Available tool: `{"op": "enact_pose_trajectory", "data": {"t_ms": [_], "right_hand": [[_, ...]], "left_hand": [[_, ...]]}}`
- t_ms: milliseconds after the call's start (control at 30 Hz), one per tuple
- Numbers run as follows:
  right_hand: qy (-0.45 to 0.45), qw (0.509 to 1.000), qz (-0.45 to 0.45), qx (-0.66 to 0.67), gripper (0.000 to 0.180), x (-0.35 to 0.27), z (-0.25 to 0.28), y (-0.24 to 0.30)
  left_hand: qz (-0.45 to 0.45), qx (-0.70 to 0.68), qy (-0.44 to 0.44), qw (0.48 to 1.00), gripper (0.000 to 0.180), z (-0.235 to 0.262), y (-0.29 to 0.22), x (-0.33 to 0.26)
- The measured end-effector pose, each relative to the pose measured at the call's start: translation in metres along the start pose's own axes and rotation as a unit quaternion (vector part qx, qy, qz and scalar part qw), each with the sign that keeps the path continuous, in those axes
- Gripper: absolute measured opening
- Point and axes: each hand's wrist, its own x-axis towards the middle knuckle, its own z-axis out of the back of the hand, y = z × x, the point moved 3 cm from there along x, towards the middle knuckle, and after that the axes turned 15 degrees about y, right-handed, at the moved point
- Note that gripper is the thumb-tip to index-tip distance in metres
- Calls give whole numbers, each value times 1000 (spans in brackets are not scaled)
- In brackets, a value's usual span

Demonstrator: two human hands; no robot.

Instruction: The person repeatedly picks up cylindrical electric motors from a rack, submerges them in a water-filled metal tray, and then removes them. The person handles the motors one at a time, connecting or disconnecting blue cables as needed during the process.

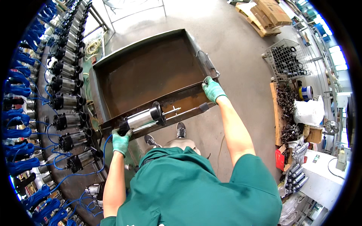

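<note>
A submersible pump [140,119], a silver cylinder with black ends, lies tilted over the near edge of a large metal tank [135,42] of brownish water. Around its lower left black end is my green-gloved left hand [121,142], fingers closed. From that end a blue cable [104,158] runs off to the left. Two thin metal rods stick out past the pump's right end. At the tank's near right corner my gloved right hand [213,90] has curled fingers by the rim and a small fitting; what they grip is hidden. Below it is a bar with a dark end [203,107].
On my left, a long bench [56,165] carries a row of similar pumps [68,101] with coiled blue cables [17,133]. To the right stand a wire basket [288,60] of black parts, a white bag [309,112] and a white table [320,173]. Cardboard [273,13] lies on a pallet at the far right.
</note>
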Motion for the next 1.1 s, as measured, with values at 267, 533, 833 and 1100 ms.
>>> {"op": "enact_pose_trajectory", "data": {"t_ms": [267,533,833,1100], "right_hand": [[221,918,-18,329,21,-53,-78,52],[230,809,-74,535,19,-50,-114,55],[169,814,-109,544,20,-47,-132,59],[144,821,-118,540,18,-47,-133,62]], "left_hand": [[13,41,3,999,68,3,-6,0],[1,33,17,999,67,2,-9,3],[16,25,15,999,66,5,-5,3],[14,32,10,999,69,2,-5,4]]}}
